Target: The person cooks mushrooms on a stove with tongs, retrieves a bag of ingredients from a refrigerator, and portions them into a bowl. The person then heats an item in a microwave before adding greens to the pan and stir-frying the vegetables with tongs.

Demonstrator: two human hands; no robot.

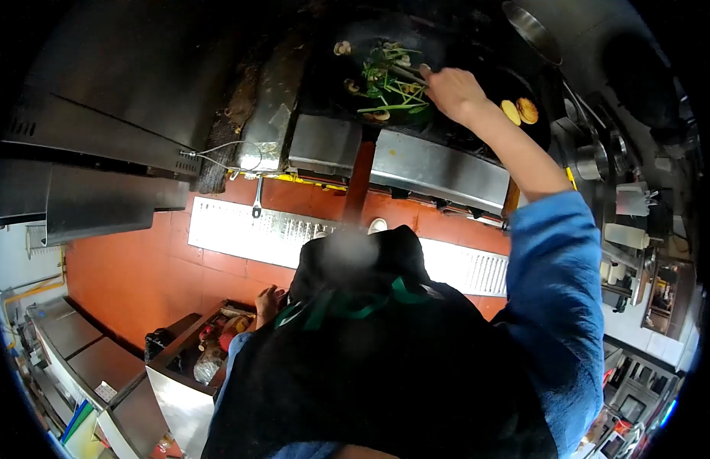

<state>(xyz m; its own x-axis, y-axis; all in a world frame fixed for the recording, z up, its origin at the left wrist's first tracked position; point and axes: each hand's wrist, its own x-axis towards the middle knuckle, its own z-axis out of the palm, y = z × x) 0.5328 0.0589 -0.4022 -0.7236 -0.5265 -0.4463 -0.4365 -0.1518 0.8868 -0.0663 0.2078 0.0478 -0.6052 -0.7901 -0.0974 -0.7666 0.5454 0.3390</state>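
Over the dark cooking surface (pixel 446 134), my right hand (pixel 456 93) is closed around metal tongs (pixel 407 74), most of which the hand and the greens hide. The tongs reach into a loose heap of green stalks and leaves (pixel 397 90). Mushroom pieces (pixel 351 86) lie around the greens. To the right of my wrist are browned yellow slices (pixel 526 111). My left hand (pixel 269 304) hangs low by my side with its fingers loosely apart and nothing seen in it. It is nearest to an open drawer (pixel 188 336) with vegetables and a plastic-wrapped item inside.
A steel front edge (pixel 439 170) runs along the cooking surface. Pans and a steel pot (pixel 592 162) stand at the right, near a white squeeze bottle (pixel 626 236). Steel counters (pixel 102 206) are on the left. A perforated metal strip (pixel 248 223) crosses the red floor (pixel 141 264).
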